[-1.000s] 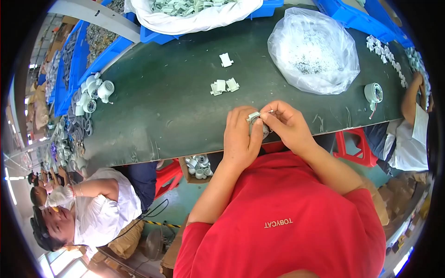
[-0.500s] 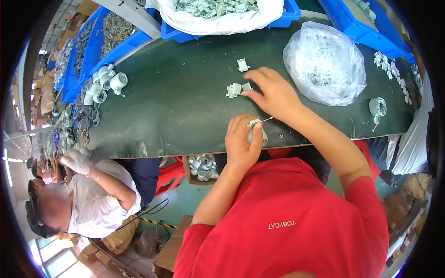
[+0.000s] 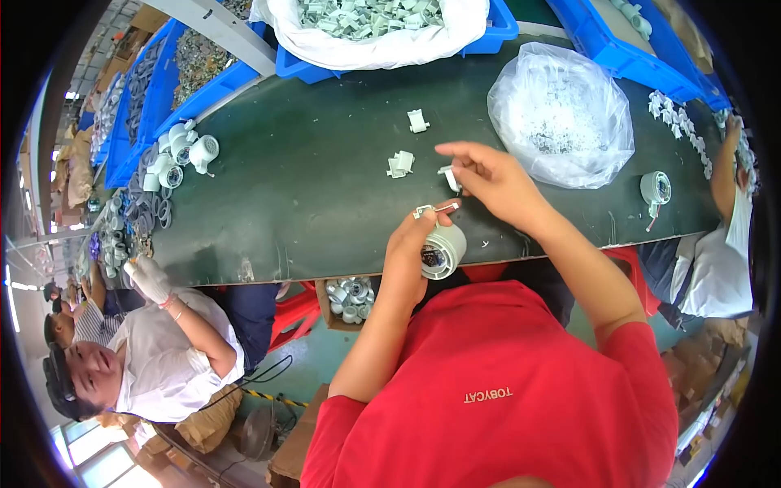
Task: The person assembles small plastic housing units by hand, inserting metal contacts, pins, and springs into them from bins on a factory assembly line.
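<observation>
My left hand [image 3: 404,250] is closed around a round pale-green plastic housing [image 3: 447,246] at the table's near edge. The housing's open face shows a dark circuit board inside. Above it, by my left fingertips, a short lead with a small white connector [image 3: 450,206] sticks out. My right hand [image 3: 503,185] pinches a small pale plastic clip [image 3: 448,176] between thumb and fingers, its index finger stretched out. Just left of it, a couple of similar plastic clips [image 3: 400,164] lie close together on the green tabletop [image 3: 325,195]. Another single clip [image 3: 418,121] lies farther back.
A clear bag of small white parts [image 3: 561,114] stands right of my right hand. At the back, a blue crate [image 3: 504,24] holds a white sack of clips. More housings lie left [image 3: 203,152] and right [image 3: 655,189]. A gloved co-worker [image 3: 183,342] sits at left.
My right hand has drawn one clip away from the small cluster, toward the right and nearer me. My left hand has turned the housing, so its open face now shows.
</observation>
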Action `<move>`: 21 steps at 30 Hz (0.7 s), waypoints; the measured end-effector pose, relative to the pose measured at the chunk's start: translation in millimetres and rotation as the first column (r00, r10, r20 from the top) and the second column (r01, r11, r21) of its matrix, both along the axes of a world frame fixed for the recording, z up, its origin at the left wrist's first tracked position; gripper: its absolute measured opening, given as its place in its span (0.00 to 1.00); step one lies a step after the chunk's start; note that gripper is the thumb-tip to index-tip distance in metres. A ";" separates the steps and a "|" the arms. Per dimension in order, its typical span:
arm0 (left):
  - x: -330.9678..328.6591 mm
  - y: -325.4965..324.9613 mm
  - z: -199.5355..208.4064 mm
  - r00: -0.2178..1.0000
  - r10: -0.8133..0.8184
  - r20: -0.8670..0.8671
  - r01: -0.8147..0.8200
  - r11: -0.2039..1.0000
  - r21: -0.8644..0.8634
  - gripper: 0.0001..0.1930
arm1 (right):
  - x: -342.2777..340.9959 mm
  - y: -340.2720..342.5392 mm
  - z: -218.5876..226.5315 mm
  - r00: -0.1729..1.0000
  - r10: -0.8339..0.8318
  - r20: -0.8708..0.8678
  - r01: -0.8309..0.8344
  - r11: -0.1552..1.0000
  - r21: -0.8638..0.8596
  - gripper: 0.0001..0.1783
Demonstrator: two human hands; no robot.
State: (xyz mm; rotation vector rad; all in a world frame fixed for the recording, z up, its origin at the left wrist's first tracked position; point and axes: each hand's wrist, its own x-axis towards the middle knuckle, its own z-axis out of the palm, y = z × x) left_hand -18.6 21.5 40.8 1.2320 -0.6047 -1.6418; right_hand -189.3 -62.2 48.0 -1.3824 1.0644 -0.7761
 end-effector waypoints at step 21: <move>-9.5 -17.6 16.2 0.958 -0.252 -0.135 0.267 0.958 0.107 0.14 | -53.6 43.9 -14.6 0.883 0.104 0.457 -0.232 0.945 0.233 0.15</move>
